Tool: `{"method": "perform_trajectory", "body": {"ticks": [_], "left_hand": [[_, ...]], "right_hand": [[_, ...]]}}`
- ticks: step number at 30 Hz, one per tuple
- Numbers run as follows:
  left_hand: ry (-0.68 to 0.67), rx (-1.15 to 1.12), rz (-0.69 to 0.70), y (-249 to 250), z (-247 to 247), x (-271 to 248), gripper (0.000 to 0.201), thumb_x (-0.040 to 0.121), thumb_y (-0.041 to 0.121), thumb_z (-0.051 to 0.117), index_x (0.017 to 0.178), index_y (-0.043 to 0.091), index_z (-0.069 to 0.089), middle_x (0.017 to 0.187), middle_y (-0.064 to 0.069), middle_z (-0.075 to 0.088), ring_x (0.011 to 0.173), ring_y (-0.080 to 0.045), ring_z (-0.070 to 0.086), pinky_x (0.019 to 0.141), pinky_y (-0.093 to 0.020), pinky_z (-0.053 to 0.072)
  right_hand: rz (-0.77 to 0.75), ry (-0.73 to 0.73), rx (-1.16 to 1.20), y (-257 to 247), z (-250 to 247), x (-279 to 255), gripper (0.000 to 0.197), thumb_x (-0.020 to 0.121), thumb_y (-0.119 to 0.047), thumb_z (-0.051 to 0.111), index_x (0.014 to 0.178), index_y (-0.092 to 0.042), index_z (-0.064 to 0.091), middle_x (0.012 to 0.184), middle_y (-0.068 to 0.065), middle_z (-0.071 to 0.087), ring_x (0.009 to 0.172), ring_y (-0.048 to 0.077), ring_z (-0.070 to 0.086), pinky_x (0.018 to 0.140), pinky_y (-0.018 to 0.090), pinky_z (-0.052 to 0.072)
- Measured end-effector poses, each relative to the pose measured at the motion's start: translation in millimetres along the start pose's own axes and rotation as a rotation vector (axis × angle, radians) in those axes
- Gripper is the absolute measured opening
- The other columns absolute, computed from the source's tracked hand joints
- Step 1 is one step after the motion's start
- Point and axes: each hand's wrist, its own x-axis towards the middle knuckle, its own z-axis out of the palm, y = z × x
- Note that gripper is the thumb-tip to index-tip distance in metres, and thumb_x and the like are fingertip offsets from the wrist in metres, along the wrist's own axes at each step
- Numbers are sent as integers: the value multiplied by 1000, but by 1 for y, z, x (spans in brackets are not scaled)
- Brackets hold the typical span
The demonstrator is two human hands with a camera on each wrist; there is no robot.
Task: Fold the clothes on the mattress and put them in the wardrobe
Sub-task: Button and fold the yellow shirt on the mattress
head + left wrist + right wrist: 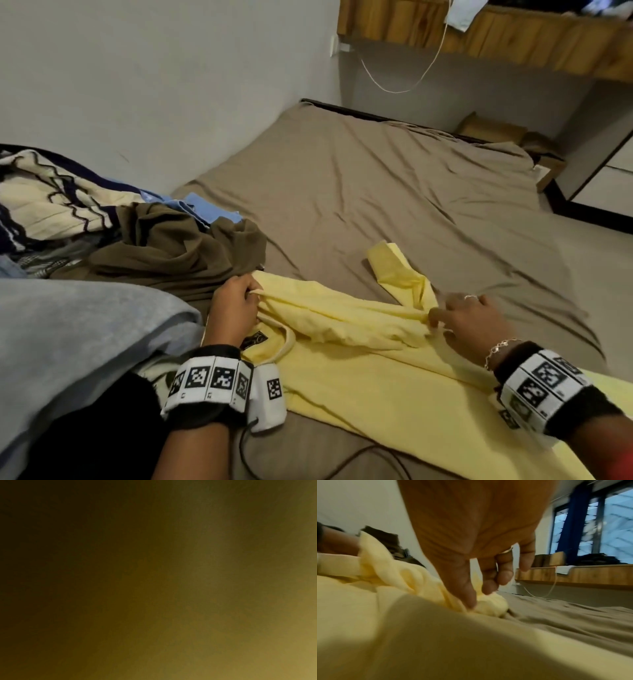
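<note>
Yellow shirt (370, 359) lies spread on the brown sheet of the mattress (394, 178), directly under and between both hands. The left hand (233, 305) pinches a raised fold near the collar, at the shirt's left edge. The right hand (479, 322) pinches the same fold at the shoulder, just below the loose sleeve. A pile of clothes (164, 240) sits just beyond the left hand, touching the shirt. The left wrist view is dark.
</note>
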Motion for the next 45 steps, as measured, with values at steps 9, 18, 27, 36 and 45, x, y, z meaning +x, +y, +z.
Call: {"method": "perform_trajectory", "body": {"ticks": [9,18,27,36,45], "left_hand": [[-3,-8,7,-8,2,6,23,91,-2,48,73,12,53,82,-13,60,51,-21,59,50,-25,48],[-20,-30,-1,-13,3,8,14,91,0,48,82,6,57,73,-13,61,52,-22,59,47,-23,47],[-10,29,59,-12,2,2,29,84,-3,56,71,23,52,79,-8,61,68,-29,61,68,-48,55],[-26,-40,72,-15,1,4,19,83,-5,60,78,13,56,79,-14,62,66,-31,62,63,-40,57],[-51,-93,70,-13,2,4,12,85,-6,56,82,6,57,79,-15,61,61,-24,58,58,-32,51]], "right_hand": [[-197,-267,-37,6,-24,67,62,84,-13,58,134,-43,40,157,3,-4,144,26,2,107,39,26],[117,-158,598,107,-90,26,66,60,-78,42,88,-24,69,90,-7,67,87,4,59,79,33,42],[384,-453,638,108,-21,-50,64,77,-75,34,82,-16,59,81,5,64,85,26,62,78,31,47],[221,-474,255,60,24,-135,107,54,-93,25,145,-37,11,155,-6,-12,141,16,15,111,35,21],[475,56,403,100,-26,-131,17,82,-27,59,91,-21,71,91,13,72,84,35,65,69,35,44]]}}
